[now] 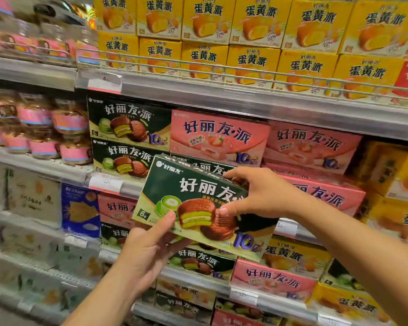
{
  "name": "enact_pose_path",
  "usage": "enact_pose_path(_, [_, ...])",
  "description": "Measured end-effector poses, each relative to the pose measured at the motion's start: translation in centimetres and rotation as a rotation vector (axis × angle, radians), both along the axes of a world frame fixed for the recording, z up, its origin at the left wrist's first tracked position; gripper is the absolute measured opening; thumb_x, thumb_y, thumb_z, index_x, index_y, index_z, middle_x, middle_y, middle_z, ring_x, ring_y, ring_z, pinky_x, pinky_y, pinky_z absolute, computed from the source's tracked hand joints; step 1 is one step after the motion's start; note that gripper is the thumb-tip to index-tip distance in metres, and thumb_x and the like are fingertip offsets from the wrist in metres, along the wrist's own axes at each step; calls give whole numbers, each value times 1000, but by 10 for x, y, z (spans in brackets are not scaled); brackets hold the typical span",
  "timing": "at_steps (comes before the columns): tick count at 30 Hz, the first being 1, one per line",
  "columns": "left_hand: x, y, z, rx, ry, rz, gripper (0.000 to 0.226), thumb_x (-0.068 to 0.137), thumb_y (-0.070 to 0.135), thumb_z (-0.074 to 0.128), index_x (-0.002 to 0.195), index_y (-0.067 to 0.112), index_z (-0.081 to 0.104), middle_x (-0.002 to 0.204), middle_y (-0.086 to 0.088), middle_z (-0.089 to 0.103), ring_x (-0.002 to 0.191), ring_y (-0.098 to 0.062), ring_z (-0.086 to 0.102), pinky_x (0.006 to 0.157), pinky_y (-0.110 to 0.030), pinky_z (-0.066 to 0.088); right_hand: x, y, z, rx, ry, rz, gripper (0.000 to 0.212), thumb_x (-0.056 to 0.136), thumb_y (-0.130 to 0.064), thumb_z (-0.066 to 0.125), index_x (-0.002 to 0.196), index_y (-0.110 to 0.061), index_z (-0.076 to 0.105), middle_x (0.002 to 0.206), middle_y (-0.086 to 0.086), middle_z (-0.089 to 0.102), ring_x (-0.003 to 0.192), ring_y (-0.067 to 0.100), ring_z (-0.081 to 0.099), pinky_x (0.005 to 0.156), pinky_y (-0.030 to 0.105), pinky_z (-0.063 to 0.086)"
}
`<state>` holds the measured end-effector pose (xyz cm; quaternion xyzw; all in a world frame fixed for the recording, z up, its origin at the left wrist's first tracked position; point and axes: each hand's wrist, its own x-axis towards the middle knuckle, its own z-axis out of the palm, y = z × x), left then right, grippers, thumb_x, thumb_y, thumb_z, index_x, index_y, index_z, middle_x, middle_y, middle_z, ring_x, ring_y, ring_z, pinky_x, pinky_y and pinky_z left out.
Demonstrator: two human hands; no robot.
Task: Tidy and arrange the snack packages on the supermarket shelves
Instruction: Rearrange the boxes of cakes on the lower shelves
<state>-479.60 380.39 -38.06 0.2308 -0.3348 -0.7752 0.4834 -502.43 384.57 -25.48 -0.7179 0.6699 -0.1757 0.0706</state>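
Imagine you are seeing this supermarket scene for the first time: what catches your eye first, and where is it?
First, the dark green box at centre, tilted, held in front of the shelves by the left hand at its lower edge and the right hand at its upper right. Next, the yellow boxes filling the top shelf.

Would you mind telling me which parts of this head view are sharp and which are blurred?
Head view: the held green box and both hands, left and right, are sharp; the pink-banded tubs at left are smeared; the shelf edges bow from wide-angle distortion.
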Motion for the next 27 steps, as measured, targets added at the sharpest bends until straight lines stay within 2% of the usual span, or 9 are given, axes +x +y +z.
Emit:
enact_pose_path(4, [0, -20, 3, 89, 106, 30, 67, 68, 7, 68, 131, -6, 50, 110, -26, 66, 96, -33, 69, 74, -51, 59, 6, -18, 4, 10, 84, 34, 109, 45, -88, 56, 138, -33, 45, 135, -12, 54, 116, 6, 52, 94, 26, 44])
enact_pose_path(7, [-6, -36, 0, 180, 163, 63, 68, 65, 9, 70, 128, -8, 52, 114, -28, 66, 95, -33, 70, 72, -50, 59, -6, -27, 17, -114, 101, 32, 93, 62, -86, 55, 137, -33, 46, 138, -14, 51, 119, 1, 47, 98, 24, 40])
enact_pose_path(10, [-9, -54, -4, 240, 172, 71, 59, 63, 11, 71, 115, -15, 56, 110, -31, 66, 90, -33, 71, 69, -48, 60, -29, -36, 29, -459, 287, -11, 61, 87, -56, 55, 135, -19, 53, 142, -2, 51, 130, 15, 46, 108, 31, 35])
enact_pose_path(12, [-10, -65, -5, 243, 176, 84, 56, 66, 10, 69, 114, -15, 56, 110, -31, 66, 89, -32, 72, 69, -46, 60, -35, -45, 33, -526, 422, -4, 54, 92, -39, 58, 137, -11, 52, 145, 7, 48, 135, 24, 42, 113, 37, 32])
enact_pose_path(14, [-13, -74, -6, 240, 180, 83, 56, 66, 8, 68, 116, -15, 55, 108, -31, 67, 89, -33, 72, 67, -44, 61, -37, -56, 34, -574, 549, -14, 55, 91, -31, 62, 137, -4, 50, 141, 15, 51, 128, 32, 48, 109, 44, 38])
enact_pose_path(17, [-14, -84, -5, 234, 181, 35, 51, 65, 7, 69, 111, -13, 57, 106, -31, 67, 90, -33, 71, 65, -43, 60, -30, -71, 36, -504, 648, -178, 64, 90, -45, 57, 139, -6, 43, 127, 16, 58, 113, 35, 56, 96, 47, 44])
enact_pose_path(20, [-8, -96, -4, 243, 185, -28, 49, 64, 6, 70, 108, -11, 59, 106, -32, 67, 90, -35, 71, 65, -44, 60, -23, -81, 42, -366, 628, -388, 71, 88, -62, 47, 140, -15, 37, 117, 14, 60, 108, 34, 57, 95, 46, 43])
enact_pose_path(24, [2, -108, -8, 241, 181, -97, 50, 61, 7, 73, 107, -10, 60, 107, -32, 67, 94, -36, 70, 69, -45, 60, -21, -84, 36, -419, 596, -450, 67, 84, -55, 60, 133, -13, 44, 111, 17, 62, 104, 37, 56, 91, 47, 44])
enact_pose_path(27, [6, -116, -11, 211, 150, -122, 47, 63, 6, 71, 107, -8, 60, 107, -30, 68, 94, -36, 70, 70, -46, 60, -20, -86, 33, -385, 578, -492, 84, 74, -64, 66, 136, -13, 41, 122, 17, 58, 114, 41, 48, 96, 49, 41])
